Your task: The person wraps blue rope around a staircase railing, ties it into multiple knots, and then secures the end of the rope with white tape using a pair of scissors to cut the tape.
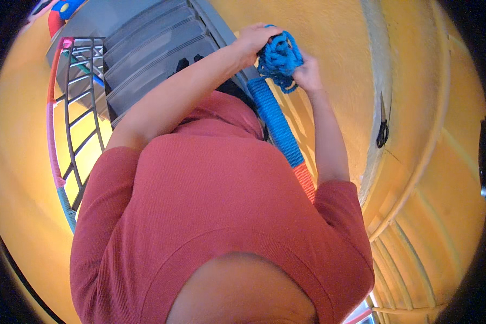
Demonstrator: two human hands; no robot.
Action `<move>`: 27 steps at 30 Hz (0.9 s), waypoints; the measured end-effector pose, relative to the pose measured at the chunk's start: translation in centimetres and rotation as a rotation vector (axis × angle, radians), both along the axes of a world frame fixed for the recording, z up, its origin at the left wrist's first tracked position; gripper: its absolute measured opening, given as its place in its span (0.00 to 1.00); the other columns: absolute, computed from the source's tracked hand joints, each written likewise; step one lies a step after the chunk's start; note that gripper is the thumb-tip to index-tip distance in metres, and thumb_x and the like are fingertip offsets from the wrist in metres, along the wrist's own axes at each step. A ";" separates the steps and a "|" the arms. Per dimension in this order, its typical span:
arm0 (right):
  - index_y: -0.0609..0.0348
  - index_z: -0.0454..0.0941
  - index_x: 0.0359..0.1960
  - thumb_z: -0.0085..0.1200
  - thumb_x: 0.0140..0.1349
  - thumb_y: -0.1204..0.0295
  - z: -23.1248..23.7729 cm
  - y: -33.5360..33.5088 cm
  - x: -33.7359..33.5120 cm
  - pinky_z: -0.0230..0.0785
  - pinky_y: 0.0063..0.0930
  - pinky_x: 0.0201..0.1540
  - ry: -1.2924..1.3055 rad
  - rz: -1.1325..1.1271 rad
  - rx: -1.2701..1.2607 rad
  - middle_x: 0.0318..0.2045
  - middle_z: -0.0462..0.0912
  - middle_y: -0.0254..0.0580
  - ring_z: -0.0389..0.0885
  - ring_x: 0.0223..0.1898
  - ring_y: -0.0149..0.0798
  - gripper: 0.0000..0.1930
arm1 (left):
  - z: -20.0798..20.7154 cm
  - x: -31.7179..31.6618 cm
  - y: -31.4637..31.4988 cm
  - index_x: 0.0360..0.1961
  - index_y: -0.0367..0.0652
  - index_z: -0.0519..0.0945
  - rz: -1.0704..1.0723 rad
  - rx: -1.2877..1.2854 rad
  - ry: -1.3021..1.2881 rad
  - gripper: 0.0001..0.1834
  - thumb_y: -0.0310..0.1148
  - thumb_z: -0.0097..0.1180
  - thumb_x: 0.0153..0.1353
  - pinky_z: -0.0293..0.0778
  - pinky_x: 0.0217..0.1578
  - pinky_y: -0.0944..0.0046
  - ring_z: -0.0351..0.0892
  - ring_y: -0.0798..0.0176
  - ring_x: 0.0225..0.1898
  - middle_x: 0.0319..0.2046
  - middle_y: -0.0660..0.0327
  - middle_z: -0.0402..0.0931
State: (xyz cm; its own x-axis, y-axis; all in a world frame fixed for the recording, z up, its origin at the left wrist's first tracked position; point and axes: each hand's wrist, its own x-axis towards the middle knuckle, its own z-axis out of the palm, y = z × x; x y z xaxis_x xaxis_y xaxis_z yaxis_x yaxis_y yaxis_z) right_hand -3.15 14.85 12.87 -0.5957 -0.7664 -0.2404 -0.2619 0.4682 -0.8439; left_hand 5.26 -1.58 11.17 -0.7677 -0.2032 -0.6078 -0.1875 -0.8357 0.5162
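Observation:
A loose, tangled bundle of thick blue cord (282,58) is held up between my two hands, in front of me. My left hand (257,41) grips its left upper side, fingers curled over the strands. From the right, my right hand (308,73) closes on the bundle's lower edge; its fingertips are partly hidden behind the cord. Just below the bundle is a handrail (278,123) tightly wound with blue cord, with an orange-red wound section (304,179) nearer my body. Whether the bundle's cord joins the rail winding, I cannot tell.
Grey stairs (159,46) lie ahead on the left. Beside them runs a dark metal railing (81,116) with a colourfully wrapped handrail. Black-handled scissors (383,129) rest on a ledge along the yellow wall (329,21) to the right. A dark object (485,156) shows at the right rim.

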 end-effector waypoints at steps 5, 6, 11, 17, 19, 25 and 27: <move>0.58 0.80 0.46 0.58 0.54 0.75 -3.9 0.9 0.1 0.72 0.28 0.45 0.008 0.064 0.104 0.39 0.83 0.32 0.79 0.39 0.30 0.15 | -3.7 0.7 1.7 0.35 0.37 0.80 -0.110 -0.259 -0.111 0.13 0.34 0.64 0.53 0.77 0.35 0.63 0.79 0.64 0.31 0.31 0.59 0.80; 0.57 0.80 0.45 0.59 0.54 0.75 -6.0 2.2 0.6 0.72 0.27 0.46 0.050 0.038 -0.030 0.41 0.83 0.33 0.79 0.40 0.29 0.15 | -4.2 0.6 2.4 0.35 0.37 0.80 -0.198 -0.349 -0.107 0.13 0.34 0.65 0.52 0.76 0.36 0.63 0.79 0.64 0.31 0.31 0.60 0.80; 0.57 0.76 0.50 0.64 0.51 0.74 -7.8 2.4 2.2 0.72 0.26 0.46 -0.305 -0.130 -0.262 0.42 0.82 0.38 0.79 0.41 0.30 0.22 | -5.7 1.9 2.6 0.37 0.41 0.80 -0.509 -1.263 0.125 0.19 0.38 0.65 0.44 0.74 0.38 0.61 0.78 0.51 0.33 0.29 0.50 0.78; 0.52 0.66 0.60 0.69 0.46 0.66 -4.9 3.1 2.1 0.72 0.28 0.43 0.042 -0.020 0.144 0.41 0.82 0.46 0.81 0.40 0.33 0.37 | -7.3 2.1 2.3 0.42 0.48 0.82 -0.611 -1.277 -0.161 0.21 0.36 0.59 0.42 0.74 0.45 0.53 0.79 0.46 0.42 0.37 0.47 0.80; 0.50 0.68 0.59 0.67 0.48 0.66 -3.9 3.1 2.4 0.73 0.28 0.44 0.057 0.023 0.112 0.40 0.83 0.45 0.81 0.40 0.33 0.34 | -7.2 1.5 2.2 0.41 0.52 0.82 -0.735 -1.290 -0.185 0.19 0.38 0.56 0.44 0.73 0.45 0.52 0.79 0.48 0.43 0.37 0.52 0.81; 0.52 0.79 0.47 0.63 0.51 0.66 -5.6 3.0 2.5 0.73 0.32 0.40 -0.082 -0.054 0.103 0.33 0.84 0.45 0.83 0.35 0.36 0.20 | -6.4 0.9 1.6 0.39 0.48 0.82 -0.951 -1.300 -0.184 0.17 0.40 0.57 0.48 0.73 0.44 0.54 0.80 0.51 0.42 0.37 0.53 0.81; 0.54 0.81 0.42 0.62 0.51 0.67 -6.2 3.0 2.2 0.73 0.34 0.37 -0.069 -0.056 0.202 0.29 0.84 0.45 0.82 0.32 0.36 0.15 | -7.1 1.6 1.2 0.36 0.43 0.82 -0.847 -1.189 -0.106 0.14 0.39 0.59 0.49 0.75 0.43 0.57 0.81 0.54 0.40 0.35 0.53 0.82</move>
State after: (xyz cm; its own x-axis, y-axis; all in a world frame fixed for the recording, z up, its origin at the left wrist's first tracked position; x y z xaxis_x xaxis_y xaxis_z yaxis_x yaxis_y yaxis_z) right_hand -0.96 17.80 6.62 -0.6128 -0.6645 -0.4278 -0.1752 0.6421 -0.7463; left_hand 6.82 -0.40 4.08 -0.8735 -0.1353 -0.4676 -0.4757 0.4411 0.7610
